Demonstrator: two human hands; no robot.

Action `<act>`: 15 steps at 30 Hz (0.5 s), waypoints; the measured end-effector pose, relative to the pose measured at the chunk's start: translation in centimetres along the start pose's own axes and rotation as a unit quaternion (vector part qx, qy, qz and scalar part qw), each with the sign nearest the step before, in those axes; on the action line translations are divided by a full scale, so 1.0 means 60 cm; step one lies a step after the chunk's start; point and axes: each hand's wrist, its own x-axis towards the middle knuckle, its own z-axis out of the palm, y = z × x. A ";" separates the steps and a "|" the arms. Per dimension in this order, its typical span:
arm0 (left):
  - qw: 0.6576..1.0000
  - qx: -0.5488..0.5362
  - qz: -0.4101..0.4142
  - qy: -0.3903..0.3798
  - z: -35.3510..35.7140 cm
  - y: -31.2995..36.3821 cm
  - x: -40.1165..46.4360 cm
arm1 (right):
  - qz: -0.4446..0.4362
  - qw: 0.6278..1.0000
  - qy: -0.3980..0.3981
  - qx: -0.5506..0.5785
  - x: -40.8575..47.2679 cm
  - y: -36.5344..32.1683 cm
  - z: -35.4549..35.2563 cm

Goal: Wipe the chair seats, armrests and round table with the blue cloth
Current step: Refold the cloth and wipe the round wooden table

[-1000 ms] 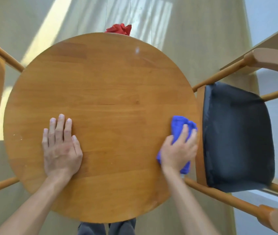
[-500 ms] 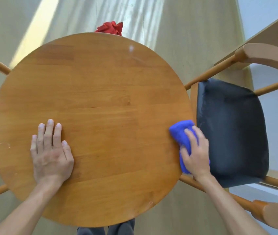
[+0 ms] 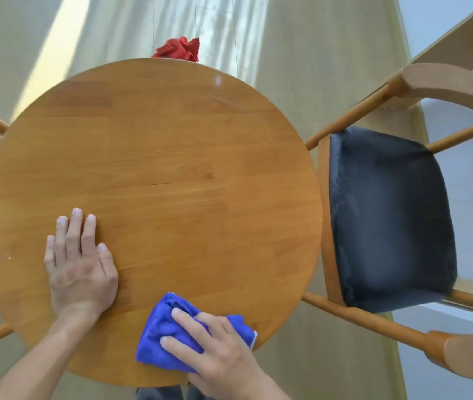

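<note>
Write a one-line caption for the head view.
Right hand presses blue cloth on round table; left hand lies flat.

Crumpled red cloth point(image 3: 178, 51) on floor point(image 3: 301, 67), past table's far edge.

Bare round table point(image 3: 171, 157) top beyond both hands; chair point(image 3: 388, 215) alongside right rim.
</note>
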 end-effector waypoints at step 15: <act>0.980 -0.190 -0.025 -0.059 -0.029 -0.010 0.005 | 0.358 0.923 0.141 -0.025 0.172 -0.079 0.063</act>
